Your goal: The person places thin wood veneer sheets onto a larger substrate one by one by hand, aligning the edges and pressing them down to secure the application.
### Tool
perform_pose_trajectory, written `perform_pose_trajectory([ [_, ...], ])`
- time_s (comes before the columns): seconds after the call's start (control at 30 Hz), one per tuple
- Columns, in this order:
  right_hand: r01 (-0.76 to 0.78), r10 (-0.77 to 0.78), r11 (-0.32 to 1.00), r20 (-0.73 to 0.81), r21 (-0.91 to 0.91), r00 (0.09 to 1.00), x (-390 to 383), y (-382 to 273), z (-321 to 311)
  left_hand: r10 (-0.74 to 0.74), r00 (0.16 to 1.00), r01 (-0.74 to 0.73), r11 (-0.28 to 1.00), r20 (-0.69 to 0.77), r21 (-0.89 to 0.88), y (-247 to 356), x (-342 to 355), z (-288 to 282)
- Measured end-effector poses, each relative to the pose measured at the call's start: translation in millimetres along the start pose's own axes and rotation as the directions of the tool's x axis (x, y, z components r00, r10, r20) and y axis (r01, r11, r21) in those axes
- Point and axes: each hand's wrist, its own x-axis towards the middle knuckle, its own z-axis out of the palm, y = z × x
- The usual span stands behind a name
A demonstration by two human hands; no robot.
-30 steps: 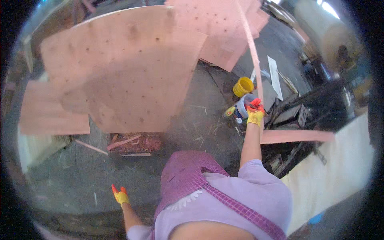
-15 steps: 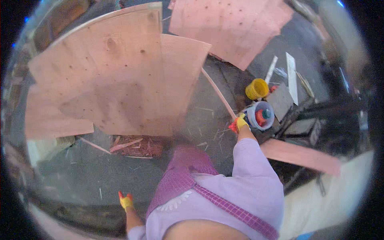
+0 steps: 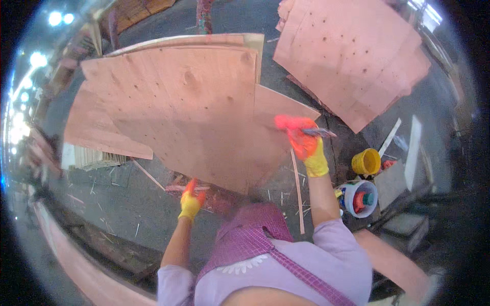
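Note:
My right hand [image 3: 302,140], in an orange and yellow glove, is closed round a slim grey tool with a pointed end [image 3: 319,132]; its exact kind I cannot make out. It hovers over the right side of a stack of thin reddish wood sheets [image 3: 204,97], knotty and fanned out unevenly. My left hand [image 3: 191,201], gloved alike, holds nothing. Its fingers are apart, close to the near edge of the stack, by a reddish block [image 3: 219,201] under that edge. Below my right hand a narrow wood strip [image 3: 297,196] lies on the floor.
Another stack of sheets [image 3: 352,56] lies at the far right. A yellow bucket [image 3: 365,161] and a white bucket [image 3: 352,200] with red and green things inside stand to the right. Pale boards [image 3: 414,153] lie beyond them. Wood splinters litter the grey floor.
My right hand has left the end of the wood strip and moved over the stack with the grey tool. The strip lies at another angle. My left hand has come forward toward the stack.

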Motion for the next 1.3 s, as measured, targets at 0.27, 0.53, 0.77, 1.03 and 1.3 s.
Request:
perform_pose_trajectory([
  [0.27, 0.140, -0.138, 0.949, -0.027, 0.282, 0.990, 62.2, 104.3, -34.6, 0.110, 0.991, -0.091, 0.970, 0.071, -0.225, 125.3, 115.1, 66.9],
  [0.53, 0.119, -0.136, 0.986, -0.141, -0.119, 0.981, 32.0, 92.2, 78.3, 0.018, 0.926, -0.252, 0.775, -0.378, -0.580, 158.9, 172.4, 129.2],
  [0.77, -0.202, 0.186, 0.909, -0.078, -0.364, 0.979, 31.4, 86.1, 94.8, 0.281, 0.886, -0.290, 0.956, -0.368, 0.031, 83.7, 160.5, 83.6],
  [1.03, -0.602, 0.522, 0.571, -0.318, -0.559, 0.791, 7.2, 140.3, 109.3, 0.146, 0.837, -0.196, 0.980, -0.528, -0.040, 97.4, 69.2, -0.8],
  [1.3, -0.205, 0.370, 0.011, -0.187, -0.979, 0.910, -6.4, 168.2, 112.9, 0.110, 0.860, -0.148, 0.988, -0.499, -0.037, 57.3, 8.4, -75.2],
])
